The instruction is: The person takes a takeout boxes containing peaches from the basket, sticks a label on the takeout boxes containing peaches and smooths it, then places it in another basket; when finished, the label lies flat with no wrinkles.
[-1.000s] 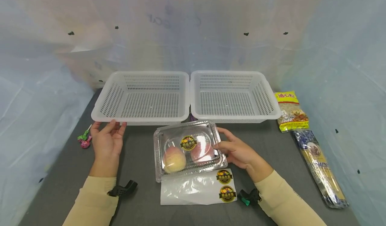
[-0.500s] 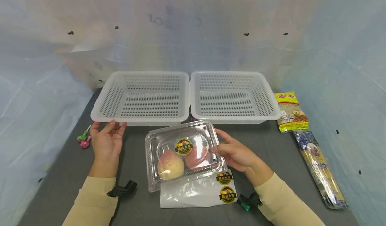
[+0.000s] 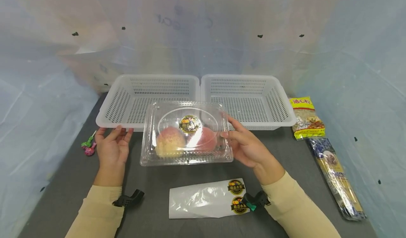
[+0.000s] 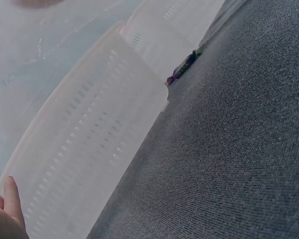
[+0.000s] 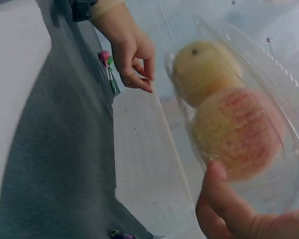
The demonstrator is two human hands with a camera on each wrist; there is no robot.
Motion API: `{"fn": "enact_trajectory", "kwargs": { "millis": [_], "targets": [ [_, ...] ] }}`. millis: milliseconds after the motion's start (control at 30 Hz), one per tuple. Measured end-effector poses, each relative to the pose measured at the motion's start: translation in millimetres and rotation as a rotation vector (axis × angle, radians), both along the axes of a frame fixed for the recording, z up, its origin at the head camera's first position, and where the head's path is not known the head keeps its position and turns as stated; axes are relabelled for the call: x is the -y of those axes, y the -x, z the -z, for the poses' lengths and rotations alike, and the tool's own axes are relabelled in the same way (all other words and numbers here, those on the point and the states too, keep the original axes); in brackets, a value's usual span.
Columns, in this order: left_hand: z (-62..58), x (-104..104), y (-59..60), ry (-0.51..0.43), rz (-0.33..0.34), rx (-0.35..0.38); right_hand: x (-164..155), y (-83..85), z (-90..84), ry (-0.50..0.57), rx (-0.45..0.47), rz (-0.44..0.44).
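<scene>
In the head view, my right hand grips the right edge of a clear plastic fruit box holding two peaches under a lid with a round sticker. The box hangs above the table, tilted, overlapping the front of both baskets. In the right wrist view the thumb presses on the box beside a peach. My left hand, palm up, holds the front rim of the left white basket near its left corner; the right wrist view shows its fingertips at the rim.
The right white basket stands against the left one. A white sheet with round stickers lies in front. Lollipops lie at left. A yellow pasta bag and a long noodle pack lie at right.
My right hand has raised the fruit box off the sticker sheet, carrying it left and forward, over the baskets' front edge. The left hand has stayed at the basket rim.
</scene>
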State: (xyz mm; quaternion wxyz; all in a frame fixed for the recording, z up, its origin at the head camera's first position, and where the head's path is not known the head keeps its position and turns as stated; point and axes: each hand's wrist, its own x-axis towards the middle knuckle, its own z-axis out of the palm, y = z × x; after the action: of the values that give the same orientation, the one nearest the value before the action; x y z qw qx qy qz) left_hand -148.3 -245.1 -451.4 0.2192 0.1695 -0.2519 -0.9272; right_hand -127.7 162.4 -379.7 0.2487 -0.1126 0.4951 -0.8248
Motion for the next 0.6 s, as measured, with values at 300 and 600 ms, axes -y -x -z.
{"fn": "enact_trajectory", "kwargs": {
  "millis": [300, 600],
  "targets": [
    [0.1, 1, 0.0, -0.032, -0.006, -0.019, 36, 26.6, -4.0, -0.021, 0.039, 0.161],
    [4.7, 1, 3.1, -0.009, -0.009, -0.016, 71, 50.0, -8.7, -0.064, 0.092, 0.205]
  ]
}}
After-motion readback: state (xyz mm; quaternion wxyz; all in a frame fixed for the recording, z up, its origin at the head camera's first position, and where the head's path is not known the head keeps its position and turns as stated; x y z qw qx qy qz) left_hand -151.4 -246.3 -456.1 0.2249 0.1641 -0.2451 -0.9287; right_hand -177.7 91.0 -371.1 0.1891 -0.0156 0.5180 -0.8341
